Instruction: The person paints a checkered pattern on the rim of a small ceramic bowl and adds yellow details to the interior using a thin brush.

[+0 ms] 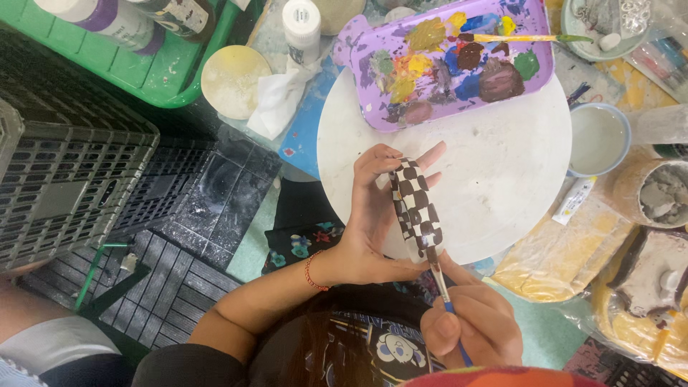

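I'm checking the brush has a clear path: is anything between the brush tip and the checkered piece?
Nothing visible. The right hand holds the thin brush, and its tip already meets the lower end of the checkered piece, which the left hand cradles above the white round board.

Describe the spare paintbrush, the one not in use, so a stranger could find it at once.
Start at the round white turntable; the purple plastic paint palette lies across its far edge. The yellow-handled paintbrush rests across the palette's top right corner, untouched, unlike the blue-handled brush in the right hand.
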